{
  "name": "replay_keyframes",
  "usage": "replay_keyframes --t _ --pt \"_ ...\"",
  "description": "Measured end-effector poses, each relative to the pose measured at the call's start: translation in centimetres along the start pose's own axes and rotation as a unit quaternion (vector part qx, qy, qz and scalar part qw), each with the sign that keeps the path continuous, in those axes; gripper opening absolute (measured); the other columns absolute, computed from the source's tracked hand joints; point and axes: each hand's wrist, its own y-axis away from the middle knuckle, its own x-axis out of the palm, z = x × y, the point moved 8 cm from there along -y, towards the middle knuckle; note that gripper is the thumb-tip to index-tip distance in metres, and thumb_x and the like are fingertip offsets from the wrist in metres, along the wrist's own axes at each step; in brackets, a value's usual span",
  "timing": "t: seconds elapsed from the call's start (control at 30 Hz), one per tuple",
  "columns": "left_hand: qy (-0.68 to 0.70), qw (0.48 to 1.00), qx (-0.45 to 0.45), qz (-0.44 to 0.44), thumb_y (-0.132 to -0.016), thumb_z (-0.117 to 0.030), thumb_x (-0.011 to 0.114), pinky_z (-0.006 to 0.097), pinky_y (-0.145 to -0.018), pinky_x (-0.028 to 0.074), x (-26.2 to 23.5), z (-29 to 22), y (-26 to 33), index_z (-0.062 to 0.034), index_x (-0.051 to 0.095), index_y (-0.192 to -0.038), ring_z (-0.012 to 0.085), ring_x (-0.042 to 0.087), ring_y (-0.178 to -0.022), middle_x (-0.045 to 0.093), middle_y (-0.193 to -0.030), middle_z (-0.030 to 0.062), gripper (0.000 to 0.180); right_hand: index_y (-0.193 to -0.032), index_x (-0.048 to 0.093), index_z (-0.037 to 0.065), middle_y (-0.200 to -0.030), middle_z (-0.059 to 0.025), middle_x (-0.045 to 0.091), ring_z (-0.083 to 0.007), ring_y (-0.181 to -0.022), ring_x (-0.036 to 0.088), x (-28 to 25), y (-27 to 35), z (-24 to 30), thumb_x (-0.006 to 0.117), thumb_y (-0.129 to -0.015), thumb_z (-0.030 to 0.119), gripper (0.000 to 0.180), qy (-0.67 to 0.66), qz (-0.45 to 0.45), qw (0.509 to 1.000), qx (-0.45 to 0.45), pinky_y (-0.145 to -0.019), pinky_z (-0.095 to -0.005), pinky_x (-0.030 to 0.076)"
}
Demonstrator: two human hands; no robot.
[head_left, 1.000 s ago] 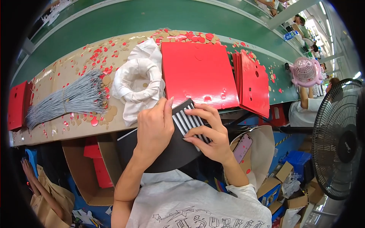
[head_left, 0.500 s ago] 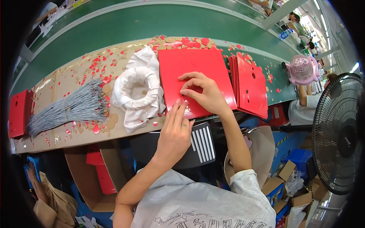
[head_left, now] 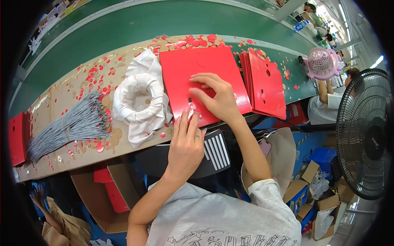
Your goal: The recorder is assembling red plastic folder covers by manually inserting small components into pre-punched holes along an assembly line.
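Red card sheet flat on the counter, near edge overhanging; right hand pressed open on it, left hand with fingers spread at its near edge; beside the sheet, white cloth ring, grey cords beyond; red stack on the other side.
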Motion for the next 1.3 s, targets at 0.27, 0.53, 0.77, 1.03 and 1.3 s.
replay_keyframes --t 0.27,0.53,0.77,1.03,1.3 --pt "0.011 1.0 0.002 0.012 -0.086 -0.001 0.067 0.053 -0.105 0.045 0.1 -0.2 -0.2 0.0138 0.064 -0.09 0.0423 0.05 -0.133 0.058 -0.132 0.0225 0.016 -0.126 0.069 0.009 -0.134 -0.0121 0.059 -0.0301 -0.123 0.055 -1.9 -1.8 -2.0 0.067 -0.093 0.025 0.037 0.354 -0.029 0.931 -0.083 -0.098 -0.043 0.047" --pt "-0.003 1.0 0.008 0.023 -0.085 -0.006 0.07 0.055 -0.106 0.045 0.3 -0.4 -0.3 0.017 0.067 -0.091 0.0445 0.049 -0.132 0.059 -0.13 0.0255 0.024 -0.12 0.071 0.014 -0.139 -0.0135 0.054 -0.0297 -0.123 0.054 -3.0 -3.5 -2.7 0.069 -0.09 0.025 0.032 0.35 -0.073 0.929 -0.1 -0.089 -0.0452 0.049" --pt "0.002 1.0 0.001 0.014 -0.086 -0.001 0.067 0.054 -0.105 0.045 -0.3 -0.2 -0.3 0.016 0.065 -0.093 0.0431 0.05 -0.132 0.059 -0.128 0.0234 0.018 -0.101 0.079 0.008 -0.13 -0.012 0.063 -0.0316 -0.123 0.058 -2.7 -3.9 -2.0 0.073 -0.087 0.015 0.017 0.297 -0.045 0.945 -0.13 -0.099 -0.0401 0.052" --pt "-0.006 1.0 0.008 0.004 -0.089 -0.005 0.066 0.053 -0.107 0.044 0.3 -0.3 -0.3 0.0156 0.067 -0.096 0.044 0.05 -0.131 0.061 -0.127 0.0244 0.022 -0.138 0.055 0.013 -0.139 -0.0147 0.057 -0.0335 -0.131 0.053 -3.2 -7.9 -4.7 0.072 -0.085 0.028 0.057 0.341 0.037 0.933 -0.106 -0.112 -0.0559 0.036" --pt "-0.029 0.999 0.012 -0.01 -0.091 -0.005 0.064 0.056 -0.106 0.043 0.4 -0.7 -0.1 0.0146 0.068 -0.096 0.0454 0.049 -0.132 0.061 -0.128 0.0228 0.02 -0.134 0.059 0.009 -0.119 -0.0162 0.062 -0.0328 -0.114 0.058 -2.5 -10.3 -4.0 0.073 -0.074 0.016 0.061 0.287 0.091 0.946 -0.115 -0.105 -0.0413 0.046"
